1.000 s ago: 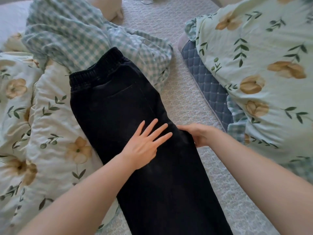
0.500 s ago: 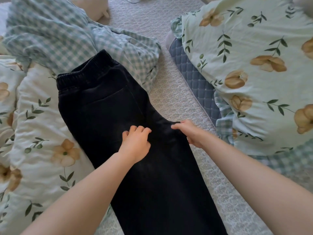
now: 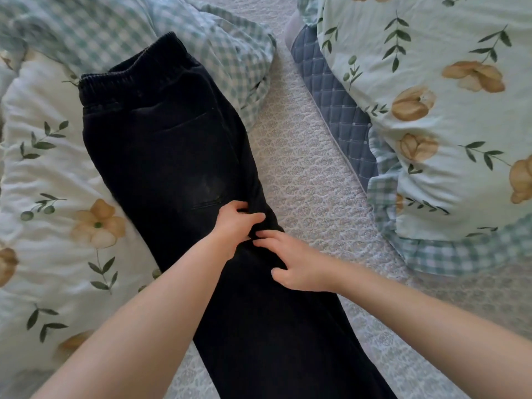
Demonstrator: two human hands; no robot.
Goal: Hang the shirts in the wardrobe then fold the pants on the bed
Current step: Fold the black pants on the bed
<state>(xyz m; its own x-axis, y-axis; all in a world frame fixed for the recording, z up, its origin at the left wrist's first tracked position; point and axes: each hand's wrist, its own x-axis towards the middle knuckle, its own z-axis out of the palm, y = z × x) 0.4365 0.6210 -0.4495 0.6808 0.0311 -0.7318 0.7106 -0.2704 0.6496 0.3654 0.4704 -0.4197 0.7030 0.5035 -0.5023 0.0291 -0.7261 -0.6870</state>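
Note:
Black pants [image 3: 161, 145] lie lengthwise on the bed, folded leg on leg, with the elastic waistband at the far end and the legs running off the bottom of the view. My left hand [image 3: 234, 226] grips a bunch of the fabric at the crotch seam on the right edge, fingers curled into it. Just below and to the right, my right hand [image 3: 290, 266] rests on the pants with spread, slightly bent fingers, its fingertips touching the fabric beside my left hand. No shirt or wardrobe is in view.
A floral duvet [image 3: 49, 197] lies bunched on the left, partly under the pants. A green checked cover [image 3: 201, 38] sits behind the waistband. On the right are a floral pillow [image 3: 446, 116] and a blue quilted pad [image 3: 336, 110]. Patterned grey bedsheet [image 3: 305, 174] shows between them.
My left hand went from flat and spread on the pants to curled, gripping fabric at the right edge. My right hand moved in from the edge onto the pants beside it.

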